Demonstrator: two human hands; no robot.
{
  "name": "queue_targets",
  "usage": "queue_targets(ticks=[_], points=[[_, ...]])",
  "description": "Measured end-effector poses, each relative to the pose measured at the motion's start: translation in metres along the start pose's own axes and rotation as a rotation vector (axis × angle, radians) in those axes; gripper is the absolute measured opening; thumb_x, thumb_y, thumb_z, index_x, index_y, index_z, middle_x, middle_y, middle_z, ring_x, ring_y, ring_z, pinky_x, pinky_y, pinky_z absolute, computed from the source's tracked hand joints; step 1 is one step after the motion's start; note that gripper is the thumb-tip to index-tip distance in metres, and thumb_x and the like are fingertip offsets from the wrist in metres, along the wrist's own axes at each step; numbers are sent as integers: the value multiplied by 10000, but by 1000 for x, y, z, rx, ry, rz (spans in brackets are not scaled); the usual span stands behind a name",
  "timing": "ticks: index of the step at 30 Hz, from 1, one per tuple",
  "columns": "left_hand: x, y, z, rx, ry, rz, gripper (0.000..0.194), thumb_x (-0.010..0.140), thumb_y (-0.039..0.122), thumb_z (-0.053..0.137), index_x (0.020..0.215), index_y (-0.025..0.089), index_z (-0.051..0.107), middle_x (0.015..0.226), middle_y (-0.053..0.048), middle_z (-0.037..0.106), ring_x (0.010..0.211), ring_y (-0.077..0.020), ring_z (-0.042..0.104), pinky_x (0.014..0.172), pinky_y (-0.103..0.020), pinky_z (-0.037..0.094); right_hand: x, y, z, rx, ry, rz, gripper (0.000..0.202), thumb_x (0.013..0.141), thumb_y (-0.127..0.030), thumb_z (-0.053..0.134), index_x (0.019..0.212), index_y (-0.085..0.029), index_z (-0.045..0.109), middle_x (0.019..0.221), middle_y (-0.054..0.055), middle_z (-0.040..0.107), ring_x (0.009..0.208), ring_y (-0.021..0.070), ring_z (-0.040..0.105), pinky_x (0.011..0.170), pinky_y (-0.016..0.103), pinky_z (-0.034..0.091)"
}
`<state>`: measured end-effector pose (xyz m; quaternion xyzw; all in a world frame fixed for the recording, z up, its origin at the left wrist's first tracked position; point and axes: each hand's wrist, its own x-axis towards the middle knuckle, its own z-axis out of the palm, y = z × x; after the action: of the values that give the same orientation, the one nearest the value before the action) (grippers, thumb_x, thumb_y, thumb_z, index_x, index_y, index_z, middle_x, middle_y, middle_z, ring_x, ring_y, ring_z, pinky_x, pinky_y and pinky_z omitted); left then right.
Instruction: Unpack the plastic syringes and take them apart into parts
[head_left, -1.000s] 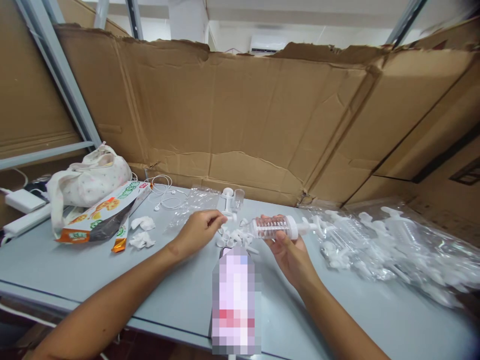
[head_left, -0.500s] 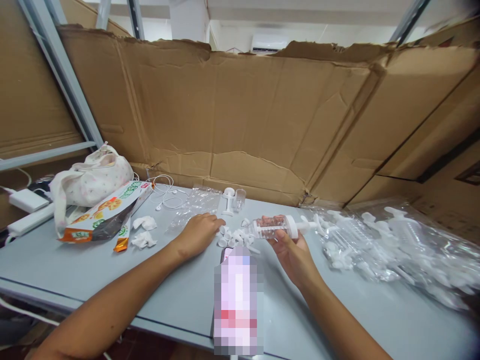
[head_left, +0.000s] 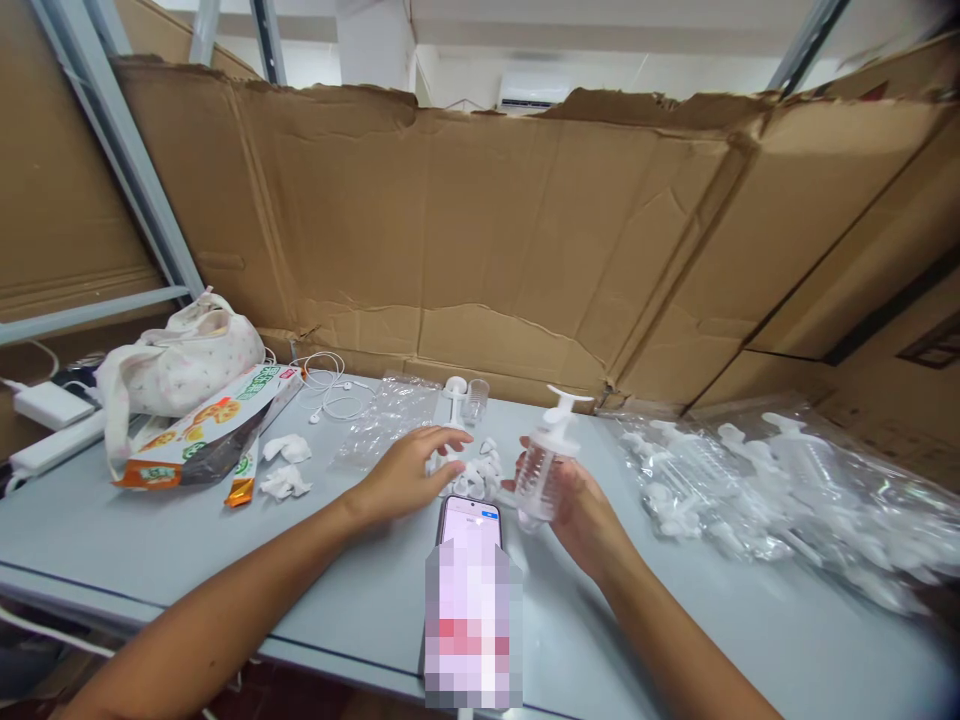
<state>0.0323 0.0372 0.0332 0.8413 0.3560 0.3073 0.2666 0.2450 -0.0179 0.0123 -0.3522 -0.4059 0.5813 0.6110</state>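
Observation:
My right hand (head_left: 581, 505) is wrapped round a clear plastic cylinder with a white cap and handle (head_left: 541, 470). The cylinder stands nearly upright, handle on top, over the grey table (head_left: 360, 590). My left hand (head_left: 409, 470) has its fingers apart, thumb towards the right, and holds nothing. Just beyond its fingertips lies a pile of small white plastic parts (head_left: 480, 472). A phone (head_left: 472, 520) with a lit screen lies in front of the pile. Behind, a white plunger part (head_left: 454, 400) and a clear tube (head_left: 477, 400) are on the table.
Plastic bags of similar white parts (head_left: 750, 480) cover the right side. At left are a cloth bag (head_left: 187, 355), a snack box (head_left: 217, 425), crumpled tissues (head_left: 286, 482) and white earphones (head_left: 337, 405). A flat clear bag (head_left: 390, 410) lies near the cardboard wall (head_left: 487, 220).
My right hand has turned the cylinder from lying sideways to nearly upright, handle up. My left hand has lifted slightly, and its fingers and thumb have spread.

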Motion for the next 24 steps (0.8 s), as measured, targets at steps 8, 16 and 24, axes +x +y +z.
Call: queue_targets(ticks=[8,16,24], points=[[-6,18,16,-968,-239,-49,620,778,498,607,1310,244,416,1324,-144,482,1108,-247,537,918,-402,420,-11,-2,18,12,-327,132,529,694,-686,543,876,-199,637,721,34,626,555,137,548,486,244,405],[-6,24,26,-1035,-259,-104,608,732,499,658,1242,204,507,1183,-113,579,1043,-241,560,897,-367,418,-16,9,26,-84,-414,166,552,747,-691,468,778,-156,601,533,-3,538,392,80,417,360,194,268],[-12,34,24,-873,-119,-64,546,721,489,668,1131,138,582,1110,-114,618,1085,-278,526,902,-357,407,-12,22,21,-248,-358,23,534,754,-683,469,840,-160,533,518,-15,536,354,83,414,346,208,291]])
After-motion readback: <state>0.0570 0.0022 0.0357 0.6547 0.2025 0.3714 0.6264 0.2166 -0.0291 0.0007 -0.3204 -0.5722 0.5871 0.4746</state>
